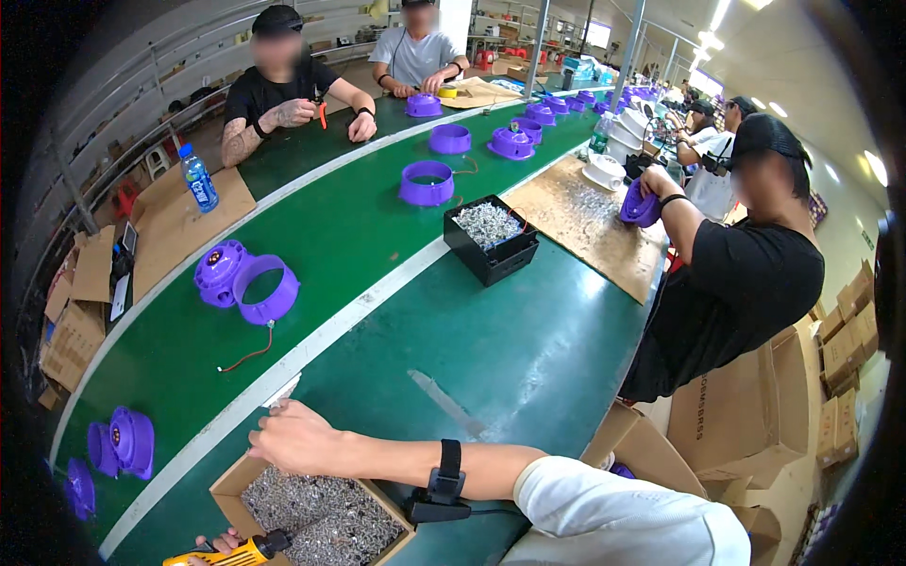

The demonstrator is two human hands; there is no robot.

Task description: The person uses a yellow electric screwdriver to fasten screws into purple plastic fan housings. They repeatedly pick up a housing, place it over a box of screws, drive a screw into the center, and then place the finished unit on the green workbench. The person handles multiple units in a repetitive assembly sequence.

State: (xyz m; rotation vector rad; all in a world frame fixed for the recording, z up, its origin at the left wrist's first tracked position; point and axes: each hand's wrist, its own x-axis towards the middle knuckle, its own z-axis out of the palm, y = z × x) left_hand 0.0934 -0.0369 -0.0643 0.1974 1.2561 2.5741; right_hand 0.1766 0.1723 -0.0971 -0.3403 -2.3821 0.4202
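My left hand (225, 541), at the lower left edge, is wrapped round a yellow power screwdriver (236, 555). Its black tip points over an open cardboard box (229, 486) full of small silvery parts (316, 514). My right arm reaches across from the right with a black strap and device on the forearm. At its end, my right hand (294, 439) is closed above the far side of that box, fingers curled down; what they hold, if anything, is hidden. Just beyond the knuckles is a whitish strip (281, 390) beside the belt's pale rail.
A green conveyor belt (349, 236) carries purple round housings (219, 272) and purple rings (267, 290), one with a red wire. A black bin (491, 255) of small parts stands on the table. Co-workers sit across and to the right; cardboard boxes (746, 415) stand at right.
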